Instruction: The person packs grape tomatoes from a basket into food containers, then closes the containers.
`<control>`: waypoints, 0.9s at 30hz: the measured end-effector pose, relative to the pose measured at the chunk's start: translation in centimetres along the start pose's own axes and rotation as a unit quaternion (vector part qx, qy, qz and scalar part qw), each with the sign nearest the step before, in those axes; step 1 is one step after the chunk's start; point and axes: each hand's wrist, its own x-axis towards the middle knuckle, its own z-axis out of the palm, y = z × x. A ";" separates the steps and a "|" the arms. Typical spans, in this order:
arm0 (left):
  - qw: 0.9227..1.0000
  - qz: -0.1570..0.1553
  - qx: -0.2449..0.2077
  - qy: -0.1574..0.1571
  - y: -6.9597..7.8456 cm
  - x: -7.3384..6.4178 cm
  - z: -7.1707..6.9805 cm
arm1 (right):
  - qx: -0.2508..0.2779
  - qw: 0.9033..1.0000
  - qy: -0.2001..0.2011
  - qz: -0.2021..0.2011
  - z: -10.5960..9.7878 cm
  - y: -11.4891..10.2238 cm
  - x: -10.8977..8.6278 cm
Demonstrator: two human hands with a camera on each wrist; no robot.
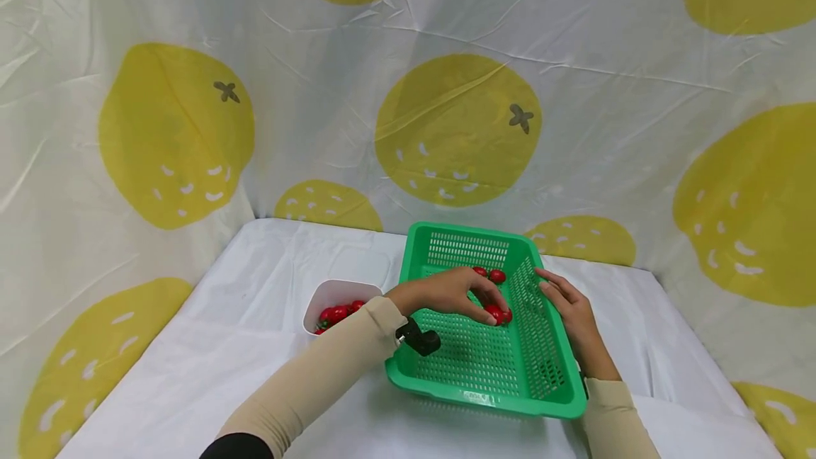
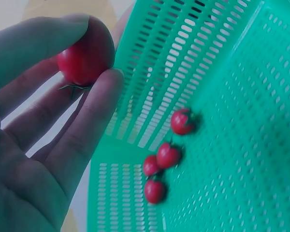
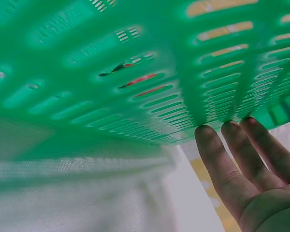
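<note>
My left hand (image 1: 449,292) reaches over the green basket (image 1: 486,397) and pinches a red cherry tomato (image 2: 87,53) between thumb and fingers; a bit of green stem shows beneath it. Below the held tomato, several cherry tomatoes (image 2: 168,154) lie on the basket floor near a side wall. My right hand (image 1: 574,314) is at the basket's right side. In the right wrist view, its straight fingers (image 3: 227,179) touch the perforated wall from outside. The basket hides part of that hand's thumb in this view.
Left of the basket stands a white container (image 1: 310,314) holding several cherry tomatoes (image 1: 338,314). A pale, translucent lid (image 1: 359,265) lies behind it. White cloth (image 1: 255,346) covers the table, and a lemon-patterned curtain (image 1: 306,112) hangs around the back and sides.
</note>
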 end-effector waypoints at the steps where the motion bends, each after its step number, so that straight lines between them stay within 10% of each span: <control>1: 1.000 -0.002 -0.002 0.003 0.0 -0.5 -0.3 | 0.007 1.000 -0.001 0.000 0.1 0.0 0.0; 27: 0.993 -0.079 0.018 0.087 -0.8 -12.8 -6.3 | 0.004 1.000 0.000 0.001 0.0 0.0 -0.2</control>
